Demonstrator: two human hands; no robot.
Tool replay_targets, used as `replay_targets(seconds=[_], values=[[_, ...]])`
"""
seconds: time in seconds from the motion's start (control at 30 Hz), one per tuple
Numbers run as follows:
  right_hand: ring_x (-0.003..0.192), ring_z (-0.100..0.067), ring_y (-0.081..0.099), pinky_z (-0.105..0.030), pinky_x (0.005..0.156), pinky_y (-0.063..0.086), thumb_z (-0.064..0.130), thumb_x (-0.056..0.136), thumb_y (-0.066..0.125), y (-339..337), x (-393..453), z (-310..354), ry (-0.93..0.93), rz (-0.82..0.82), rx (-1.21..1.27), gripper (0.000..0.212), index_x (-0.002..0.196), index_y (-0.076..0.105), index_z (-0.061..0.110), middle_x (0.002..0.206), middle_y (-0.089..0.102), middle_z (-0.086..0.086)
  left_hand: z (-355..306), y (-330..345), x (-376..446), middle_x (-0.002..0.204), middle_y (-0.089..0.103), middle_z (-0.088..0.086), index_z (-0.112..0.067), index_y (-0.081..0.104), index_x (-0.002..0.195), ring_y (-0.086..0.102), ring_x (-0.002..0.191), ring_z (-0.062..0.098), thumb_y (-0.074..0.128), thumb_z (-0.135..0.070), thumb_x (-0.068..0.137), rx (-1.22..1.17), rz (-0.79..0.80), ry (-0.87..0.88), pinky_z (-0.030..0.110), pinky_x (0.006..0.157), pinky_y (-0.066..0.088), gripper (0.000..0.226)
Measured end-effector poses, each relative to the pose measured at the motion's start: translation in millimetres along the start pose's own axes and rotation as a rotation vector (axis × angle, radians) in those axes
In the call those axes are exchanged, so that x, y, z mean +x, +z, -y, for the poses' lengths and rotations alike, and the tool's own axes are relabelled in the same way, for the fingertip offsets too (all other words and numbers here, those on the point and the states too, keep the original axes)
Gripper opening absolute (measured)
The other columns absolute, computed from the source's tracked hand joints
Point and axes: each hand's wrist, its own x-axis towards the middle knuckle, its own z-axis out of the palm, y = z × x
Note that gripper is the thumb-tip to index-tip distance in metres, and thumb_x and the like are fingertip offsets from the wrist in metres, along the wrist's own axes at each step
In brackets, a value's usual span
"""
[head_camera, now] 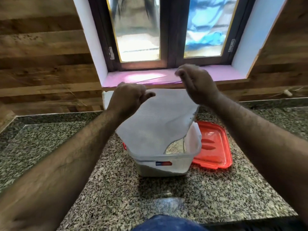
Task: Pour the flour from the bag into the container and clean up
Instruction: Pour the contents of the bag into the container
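Note:
A white woven flour bag (158,124) hangs upside down over a clear plastic container (164,161) on the granite counter. Its open mouth reaches down inside the container. My left hand (130,97) grips the bag's upper left corner. My right hand (196,84) pinches the upper right corner, held a little higher. White flour lies sloped in the bottom of the container, seen through its front wall. A blue and red label sits on that wall.
The container's red lid (215,147) lies flat on the counter (108,189), touching the container's right side. A pink window sill (146,77) and a window are behind. Wood panelling covers the walls on both sides. The counter's front edge is near my body.

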Motion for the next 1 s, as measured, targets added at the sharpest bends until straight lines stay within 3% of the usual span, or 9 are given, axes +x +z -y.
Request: replay_targets(seconds=[0.1, 0.2, 0.27, 0.37, 0.5, 0.6, 0.73, 0.87, 1.0], values=[[0.132, -0.014, 0.054, -0.021, 0.109, 0.045, 0.035, 0.115, 0.040, -9.5, -15.6, -13.7, 0.209, -0.301, 0.037, 0.048, 0.145, 0.059, 0.002, 0.144, 0.064, -0.021, 11.6, -2.8, 4.0, 0.055, 0.042, -0.004, -0.022, 0.047, 0.067, 0.030, 0.047, 0.003, 0.062, -0.051, 0.104, -0.072, 0.012, -0.030, 0.020, 0.054, 0.022, 0.049], [0.156, -0.027, 0.038, -0.034, 0.127, 0.028, 0.076, 0.100, 0.014, -9.5, -32.5, -13.7, 0.416, 0.021, 0.259, 0.099, 0.161, 0.042, 0.002, 0.167, 0.042, -0.021, 18.6, -5.2, 9.4, 0.054, 0.031, -0.012, -0.021, 0.043, 0.066, 0.028, 0.048, 0.001, 0.063, -0.049, 0.105, -0.107, 0.018, -0.054, 0.020, 0.053, 0.022, 0.052], [0.158, -0.029, 0.035, -0.052, 0.129, 0.031, 0.091, 0.089, 0.007, -5.4, -43.5, -20.8, 0.367, 0.179, 0.211, 0.119, 0.156, 0.048, 0.001, 0.168, 0.042, -0.021, 18.8, -5.1, 11.8, 0.054, 0.031, -0.014, -0.021, 0.043, 0.065, 0.029, 0.048, 0.001, 0.061, -0.050, 0.105, -0.122, 0.030, -0.058, 0.020, 0.052, 0.023, 0.053], [0.165, -0.027, 0.019, -0.047, 0.133, 0.019, 0.080, 0.100, 0.009, 2.0, -50.2, -32.9, 0.218, -0.021, -0.004, 0.103, 0.167, 0.031, 0.006, 0.176, 0.024, -0.016, 18.2, -4.3, 14.6, 0.054, 0.031, -0.014, -0.023, 0.041, 0.064, 0.028, 0.048, 0.002, 0.063, -0.048, 0.105, -0.138, 0.043, -0.037, 0.021, 0.052, 0.024, 0.053], [0.161, -0.028, 0.030, -0.056, 0.130, 0.026, 0.079, 0.100, 0.003, 2.6, -52.3, -27.3, 0.115, 0.094, -0.038, 0.104, 0.159, 0.045, 0.005, 0.166, 0.045, -0.017, 18.1, -4.5, 17.4, 0.054, 0.029, -0.012, -0.023, 0.039, 0.063, 0.025, 0.048, 0.002, 0.063, -0.048, 0.106, -0.131, 0.049, -0.020, 0.021, 0.051, 0.024, 0.056], [0.163, -0.032, 0.027, -0.051, 0.132, 0.022, 0.077, 0.102, 0.005, 4.7, -53.2, -32.8, 0.052, 0.024, -0.120, 0.101, 0.165, 0.035, 0.003, 0.172, 0.033, -0.016, 17.4, -3.6, 19.8, 0.053, 0.029, -0.012, -0.022, 0.039, 0.063, 0.024, 0.048, 0.001, 0.064, -0.046, 0.106, -0.124, 0.047, -0.005, 0.019, 0.052, 0.022, 0.055], [0.153, -0.030, 0.047, -0.058, 0.128, 0.027, 0.075, 0.104, 0.003, 6.4, -52.8, -33.9, -0.006, 0.135, -0.132, 0.102, 0.157, 0.049, 0.002, 0.160, 0.052, -0.020, 16.5, -1.0, 20.6, 0.052, 0.034, -0.008, -0.023, 0.044, 0.063, 0.027, 0.046, 0.004, 0.067, -0.045, 0.104, -0.124, 0.063, 0.034, 0.017, 0.054, 0.023, 0.052], [0.165, -0.036, 0.021, -0.054, 0.132, 0.022, 0.069, 0.106, 0.011, 7.2, -54.8, -36.5, -0.043, -0.062, -0.131, 0.097, 0.166, 0.022, -0.007, 0.175, 0.019, -0.025, 13.4, -1.3, 23.9, 0.053, 0.037, -0.006, -0.023, 0.045, 0.064, 0.026, 0.046, -0.002, 0.070, -0.041, 0.103, -0.118, 0.055, 0.060, 0.015, 0.056, 0.021, 0.050], [0.152, -0.031, 0.047, -0.060, 0.122, 0.038, 0.071, 0.107, 0.009, 7.8, -55.1, -36.6, -0.071, 0.144, -0.098, 0.096, 0.160, 0.042, -0.002, 0.162, 0.048, -0.022, 12.0, 0.1, 26.4, 0.054, 0.046, -0.003, -0.020, 0.056, 0.066, 0.036, 0.044, 0.007, 0.072, -0.040, 0.102, -0.100, 0.079, 0.092, 0.014, 0.058, 0.024, 0.044]])
